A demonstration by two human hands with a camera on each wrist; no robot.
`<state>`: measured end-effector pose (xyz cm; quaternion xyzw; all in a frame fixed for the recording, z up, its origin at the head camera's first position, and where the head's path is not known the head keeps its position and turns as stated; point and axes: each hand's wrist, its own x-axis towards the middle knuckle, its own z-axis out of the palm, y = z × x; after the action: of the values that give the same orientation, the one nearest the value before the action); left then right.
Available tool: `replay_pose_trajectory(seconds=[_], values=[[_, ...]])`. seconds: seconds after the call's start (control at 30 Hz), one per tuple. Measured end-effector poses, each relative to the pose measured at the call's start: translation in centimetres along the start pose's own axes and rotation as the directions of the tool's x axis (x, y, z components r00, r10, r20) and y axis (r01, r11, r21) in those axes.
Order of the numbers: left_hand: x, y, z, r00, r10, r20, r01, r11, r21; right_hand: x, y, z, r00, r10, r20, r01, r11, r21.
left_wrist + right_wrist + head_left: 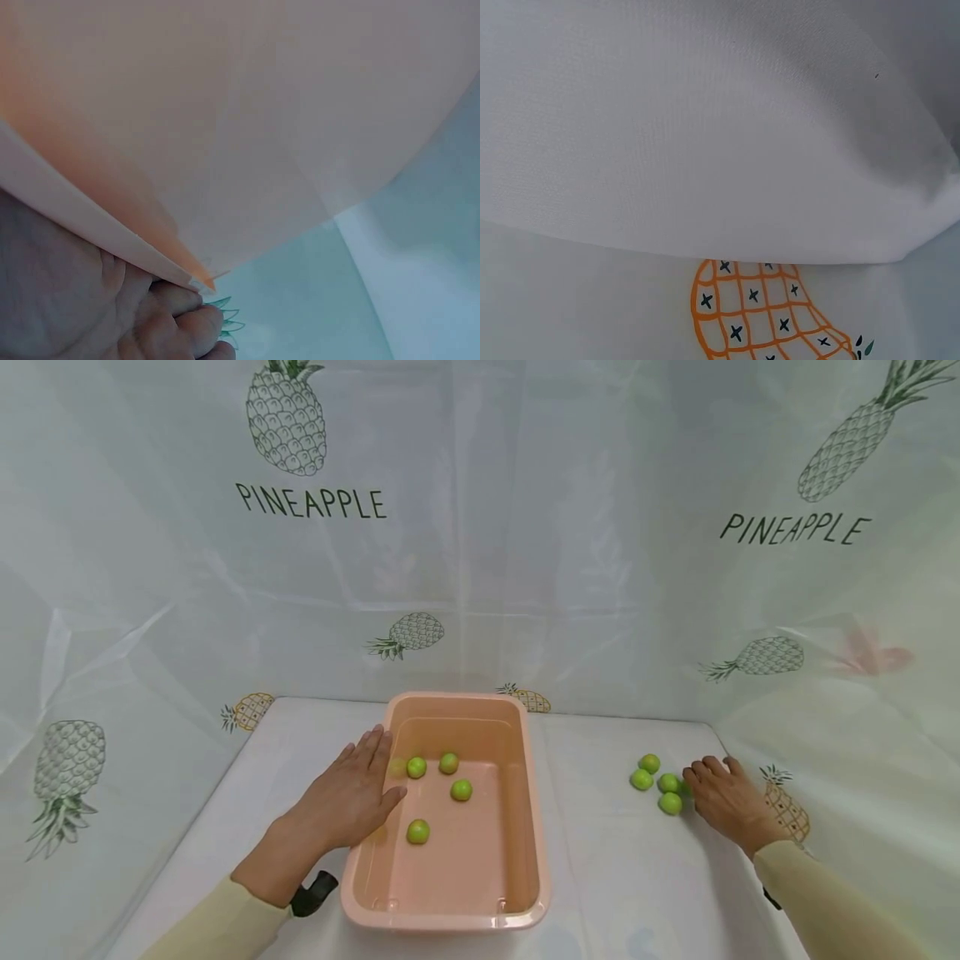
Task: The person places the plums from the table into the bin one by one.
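A pink plastic basin (536,860) stands in the middle of the table with several small round green fruits (461,790) on its floor. My left hand (352,793) rests over its left rim, fingers straight and together, thumb over the inside. The left wrist view shows the palm (60,277) against the basin's edge. On the right of the table lies a loose group of the same green fruits (670,803). Beside them is my right hand (727,797), its fingers bent down over one partly hidden green fruit. Whether they grip it is hidden; the right wrist view shows no fingers.
A white cloth (600,877) covers the table. Around its back and sides hangs a pale sheet (570,568) printed with pineapples, close behind the basin and next to my right hand.
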<state>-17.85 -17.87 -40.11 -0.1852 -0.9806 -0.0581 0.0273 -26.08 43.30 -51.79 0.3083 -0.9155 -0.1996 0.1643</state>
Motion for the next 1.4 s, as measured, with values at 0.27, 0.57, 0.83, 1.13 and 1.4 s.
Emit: replay_pose_trajectory(seconds=[0.27,0.57,0.83,1.13,1.4], values=[[0.0,0.0,0.1,1.0,-0.003,0.008,0.003,1.0,0.005,-0.1,-0.2,0.1,0.999,0.027,0.02,-0.027,0.999,-0.018],[0.0,-0.1,0.2,1.0,0.006,-0.01,-0.006,1.0,0.009,-0.2,-0.5,0.2,0.995,0.085,0.049,-0.084,0.996,-0.027],[0.0,0.0,-0.1,1.0,0.008,0.011,-0.008,1.0,0.009,-0.3,0.2,-0.2,0.985,0.168,-0.045,-0.169,0.986,-0.013],[0.1,-0.1,0.0,1.0,0.001,0.007,-0.001,1.0,0.018,1.9,0.6,-2.7,0.984,0.148,-0.094,-0.153,0.987,-0.047],[-0.1,-0.1,-0.1,1.0,0.012,-0.001,-0.011,1.0,0.025,5.5,-0.6,-5.8,0.972,0.055,-0.23,-0.052,0.998,0.02]])
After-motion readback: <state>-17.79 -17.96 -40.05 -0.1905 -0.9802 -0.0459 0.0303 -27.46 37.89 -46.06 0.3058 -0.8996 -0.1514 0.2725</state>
